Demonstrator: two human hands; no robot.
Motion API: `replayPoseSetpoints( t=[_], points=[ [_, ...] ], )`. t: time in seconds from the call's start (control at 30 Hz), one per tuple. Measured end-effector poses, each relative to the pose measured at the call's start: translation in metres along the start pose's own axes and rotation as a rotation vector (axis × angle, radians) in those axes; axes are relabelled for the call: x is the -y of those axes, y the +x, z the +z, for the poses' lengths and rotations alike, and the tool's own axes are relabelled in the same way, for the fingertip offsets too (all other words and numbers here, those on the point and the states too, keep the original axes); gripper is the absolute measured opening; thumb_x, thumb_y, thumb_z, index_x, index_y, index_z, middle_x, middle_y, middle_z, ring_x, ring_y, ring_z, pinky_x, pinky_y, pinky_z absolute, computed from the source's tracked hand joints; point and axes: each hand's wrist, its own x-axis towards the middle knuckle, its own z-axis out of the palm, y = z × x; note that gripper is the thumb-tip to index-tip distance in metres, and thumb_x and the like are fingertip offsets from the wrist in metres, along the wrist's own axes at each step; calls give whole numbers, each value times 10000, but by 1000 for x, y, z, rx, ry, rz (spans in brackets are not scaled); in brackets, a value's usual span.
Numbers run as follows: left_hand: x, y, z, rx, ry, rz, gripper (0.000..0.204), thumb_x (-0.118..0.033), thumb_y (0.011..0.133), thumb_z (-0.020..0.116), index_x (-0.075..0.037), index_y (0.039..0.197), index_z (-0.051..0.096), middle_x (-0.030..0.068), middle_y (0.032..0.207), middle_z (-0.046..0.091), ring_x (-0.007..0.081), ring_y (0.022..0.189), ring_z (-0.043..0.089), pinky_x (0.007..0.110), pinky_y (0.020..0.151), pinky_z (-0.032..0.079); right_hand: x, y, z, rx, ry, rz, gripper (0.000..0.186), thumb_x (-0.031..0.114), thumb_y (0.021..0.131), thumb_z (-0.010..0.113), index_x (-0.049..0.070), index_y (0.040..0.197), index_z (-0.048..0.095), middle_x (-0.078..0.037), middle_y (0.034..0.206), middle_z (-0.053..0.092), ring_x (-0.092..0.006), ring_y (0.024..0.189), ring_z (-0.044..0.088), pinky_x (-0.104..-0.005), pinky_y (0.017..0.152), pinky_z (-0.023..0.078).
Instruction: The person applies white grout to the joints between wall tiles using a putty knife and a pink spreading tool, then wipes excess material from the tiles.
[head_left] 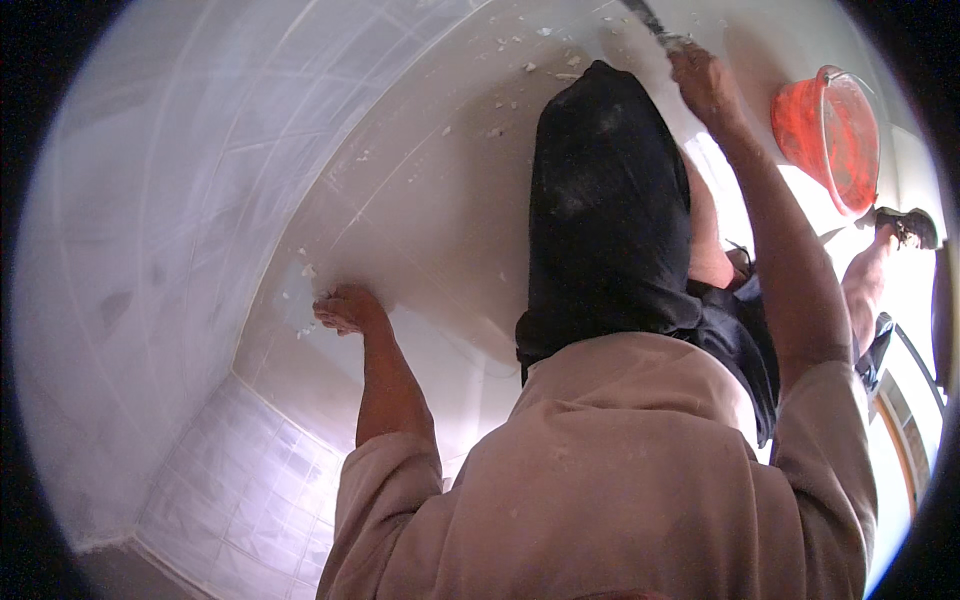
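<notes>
My left hand [350,308] is low over the pale floor [430,225] near the tiled wall, its fingers curled together. Small white crumbs [306,271] lie beside it; whatever the fingers hold, if anything, is hidden. Far ahead and to the right, my right hand [703,85] is closed round a scraper [645,15] with a dark flat blade. The scraper's handle is mostly covered by the hand, and its tip runs up to the picture's edge. White flakes [530,67] are scattered on the floor to the left of the scraper.
An orange bucket [800,120] with a wire handle, smeared inside, stands or leans at the right. Tiled walls [190,170] rise on the left. My bent knee in black cloth [610,190] juts forward between my arms. A dark shoe [908,229] shows below the bucket.
</notes>
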Motion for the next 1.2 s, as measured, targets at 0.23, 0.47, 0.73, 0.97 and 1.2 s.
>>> replayPoseSetpoints(
  t=[0.23, 0.47, 0.73, 0.97, 1.2],
  points=[
    [-178, -81, 51, -108, 41, -276, 703, -471, 1014, 339, 21, 1512, 275, 226, 1604, 228, 370, 1491, 218, 577, 1130, 255, 120, 41, -34, 377, 292, -249, 369, 195, 864, 674, 33, 1195, 686, -214, 1069, 705, -342, 1002, 676, -412, 944, 507],
    [-191, -85, 59, -134, 158, -334, 672, -476, 1021, 326, -34, 1525, 280, 184, 1618, 217, 343, 1507, 181, 579, 1159, 185, 202, 65, 9, 564, 324, -320, 397, 215, 830, 754, 27, 1175, 698, -227, 1116, 679, -349, 1076, 652, -403, 978, 501],
    [-185, -83, 53, -178, 202, -335, 676, -459, 1006, 358, -36, 1526, 272, 192, 1612, 213, 336, 1507, 181, 583, 1145, 205, 188, 77, 5, 578, 320, -172, 386, 200, 846, 744, 14, 1181, 695, -244, 1069, 698, -347, 999, 686, -411, 916, 523],
    [-205, -93, 45, -119, 223, -317, 663, -425, 990, 387, -39, 1520, 286, 189, 1607, 229, 334, 1501, 197, 577, 1128, 231, 132, 80, -2, 533, 319, 18, 399, 231, 865, 746, -4, 1182, 692, -232, 1075, 706, -314, 974, 692, -406, 922, 520],
    [-194, -87, 54, -72, 321, -350, 660, -431, 1021, 330, -83, 1568, 209, 156, 1643, 179, 315, 1501, 224, 549, 1114, 274, 82, 83, -17, 532, 353, 124, 435, 249, 872, 752, -8, 1215, 676, -204, 1086, 715, -275, 980, 686, -390, 938, 510]
  ],
)
